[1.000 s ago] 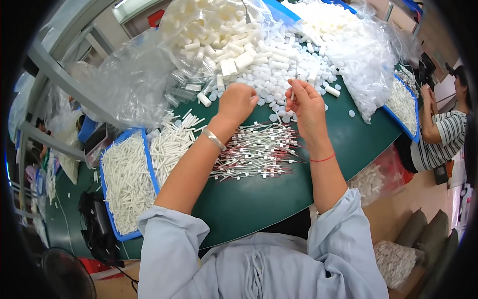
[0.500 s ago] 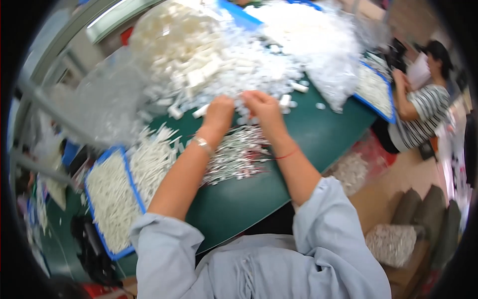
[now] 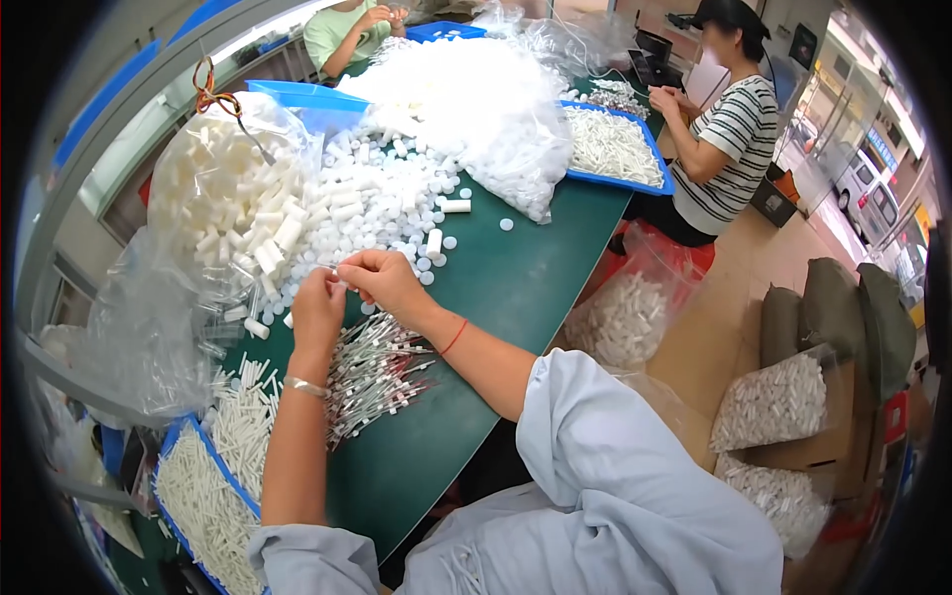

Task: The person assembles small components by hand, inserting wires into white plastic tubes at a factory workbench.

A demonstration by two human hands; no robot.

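Observation:
My left hand [image 3: 319, 309] and my right hand [image 3: 389, 286] meet above the green table [image 3: 506, 258], fingertips almost touching. Both are closed in a pinch around something small and whitish, too hidden by the fingers to name. Just beyond them lies a heap of white cylinders [image 3: 288, 234] mixed with round translucent white discs [image 3: 392, 203]. Under my right wrist rests a spread bundle of thin wire leads [image 3: 375, 375] with white ends and some red strands. Loose slim white sticks [image 3: 241, 421] lie left of my left forearm.
A blue tray [image 3: 220, 464] of white sticks is at the near left. Clear bags of white pieces [image 3: 501, 129] stand on the far side, beside another blue tray [image 3: 662, 164]. A person in a striped shirt [image 3: 739, 139] sits to the right; another in green [image 3: 335, 40] works farther off.
The view has swung to the right and up, so the hands appear farther left and lower, and a second person shows at the far side. Both hands remain together, still pinching.

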